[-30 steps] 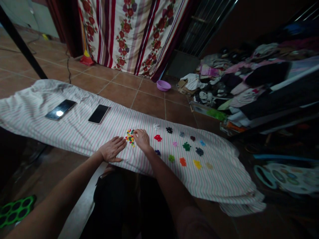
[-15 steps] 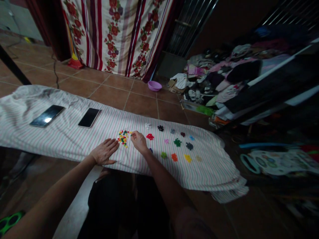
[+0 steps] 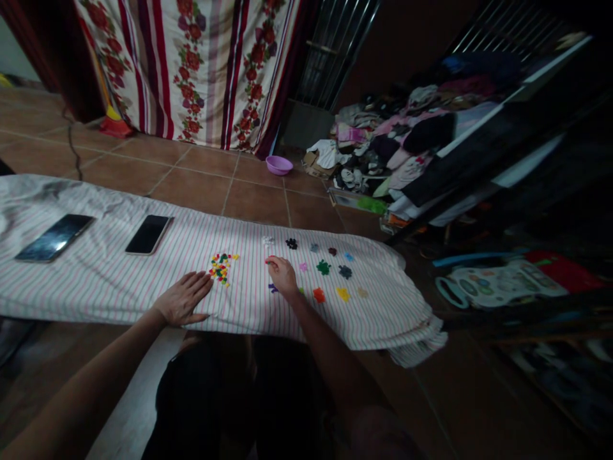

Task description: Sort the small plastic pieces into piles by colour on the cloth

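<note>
My left hand (image 3: 184,299) lies flat on the striped cloth (image 3: 158,281), fingers stretched out. Its fingertips are beside a mixed heap of small red, yellow, green and white pieces (image 3: 220,269). To the right of that heap, my right hand (image 3: 282,277) is closed in a pinch low over the cloth. A bit of red shows at its fingertips, where the red pile is mostly hidden by the hand. What the pinch holds is too small to make out. Around this hand lie small single-colour piles: white (image 3: 269,241), black (image 3: 292,243), dark green (image 3: 324,267), purple (image 3: 272,288) and orange (image 3: 318,294).
Two dark-screened devices, a tablet (image 3: 55,237) and a phone (image 3: 149,234), lie on the cloth's left part. More piles, such as yellow (image 3: 343,294) and grey (image 3: 345,272), are at the right. Beyond, a purple basin (image 3: 279,165) stands on the tiled floor near heaped clothes (image 3: 378,137).
My right hand has moved right, away from the mixed heap to the red pile, still pinched. The left hand stays flat beside the heap. The whole view has shifted slightly.
</note>
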`<move>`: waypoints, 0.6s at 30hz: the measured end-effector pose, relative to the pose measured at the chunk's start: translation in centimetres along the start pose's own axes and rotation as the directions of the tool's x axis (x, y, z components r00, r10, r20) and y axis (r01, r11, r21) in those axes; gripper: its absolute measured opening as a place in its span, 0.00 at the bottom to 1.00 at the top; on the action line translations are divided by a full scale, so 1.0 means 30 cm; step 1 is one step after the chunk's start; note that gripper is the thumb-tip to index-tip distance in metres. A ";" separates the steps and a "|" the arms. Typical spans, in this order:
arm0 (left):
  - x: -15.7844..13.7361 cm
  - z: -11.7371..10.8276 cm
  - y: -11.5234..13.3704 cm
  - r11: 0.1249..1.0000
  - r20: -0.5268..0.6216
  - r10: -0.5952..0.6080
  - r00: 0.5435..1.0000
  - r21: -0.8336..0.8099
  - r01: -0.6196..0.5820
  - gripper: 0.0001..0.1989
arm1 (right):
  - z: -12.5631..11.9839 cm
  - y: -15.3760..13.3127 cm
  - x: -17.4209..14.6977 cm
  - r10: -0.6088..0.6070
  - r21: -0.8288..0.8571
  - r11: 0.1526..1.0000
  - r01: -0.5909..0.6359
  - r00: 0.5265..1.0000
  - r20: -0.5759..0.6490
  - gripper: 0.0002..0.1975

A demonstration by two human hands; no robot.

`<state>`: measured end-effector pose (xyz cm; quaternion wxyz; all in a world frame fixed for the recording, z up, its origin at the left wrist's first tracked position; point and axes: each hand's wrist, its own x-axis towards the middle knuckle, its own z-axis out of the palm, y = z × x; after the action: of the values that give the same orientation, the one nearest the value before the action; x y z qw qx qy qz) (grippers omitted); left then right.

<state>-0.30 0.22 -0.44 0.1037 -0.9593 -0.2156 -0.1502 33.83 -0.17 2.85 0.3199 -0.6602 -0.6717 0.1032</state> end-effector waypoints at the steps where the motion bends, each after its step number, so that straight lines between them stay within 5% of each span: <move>1: -0.001 0.001 0.000 1.000 -0.002 -0.003 1.000 0.001 0.003 0.38 | -0.018 0.022 -0.005 0.001 0.005 1.000 -0.001 1.000 -0.030 0.14; 8: 0.000 0.004 0.002 1.000 -0.008 0.002 1.000 0.015 -0.002 0.38 | -0.140 0.193 -0.035 0.092 -0.061 0.992 -0.111 0.963 -0.255 0.15; 18: 0.004 -0.005 0.002 1.000 -0.001 0.007 1.000 0.026 -0.007 0.38 | -0.261 0.389 -0.049 0.250 -0.168 0.927 -0.335 0.887 -0.388 0.18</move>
<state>-0.20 0.18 -0.26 0.1169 -0.9585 -0.2143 -0.1475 47.75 -2.54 1.92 0.3394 -0.7946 -0.5009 -0.0504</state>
